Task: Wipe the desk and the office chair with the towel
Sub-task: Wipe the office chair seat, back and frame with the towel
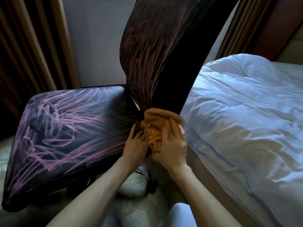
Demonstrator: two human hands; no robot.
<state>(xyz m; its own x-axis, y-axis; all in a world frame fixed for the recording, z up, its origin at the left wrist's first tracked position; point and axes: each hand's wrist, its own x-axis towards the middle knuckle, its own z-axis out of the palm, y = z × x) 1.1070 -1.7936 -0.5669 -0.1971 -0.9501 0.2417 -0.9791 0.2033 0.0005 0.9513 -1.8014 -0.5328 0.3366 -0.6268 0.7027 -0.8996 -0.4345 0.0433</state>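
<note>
Head view. Dark upholstered office chair (pixel 68 128), its seat streaked with pink scribbled lines; the tall dark backrest (pixel 147 54) carries the same streaks in a redder tone.

Mustard-orange cloth towel (pixel 157 122), bunched into a wad, sits at the chair's near corner, where seat meets backrest, touching both.

Right hand (pixel 170 148) lies over the wad, fingers curled into the cloth, gripping it. The image is blurred here.

Left hand (pixel 136 145) rests on the seat's edge just beside the towel, fingertips reaching into its folds. Pinching or only touching: cannot tell.

Bed with rumpled white duvet (pixel 246 112) stands just right of the chair. Brown pleated curtain (pixel 32 46) hangs behind the chair, to its left. Beige carpet (pixel 137 200) lies under the chair.
</note>
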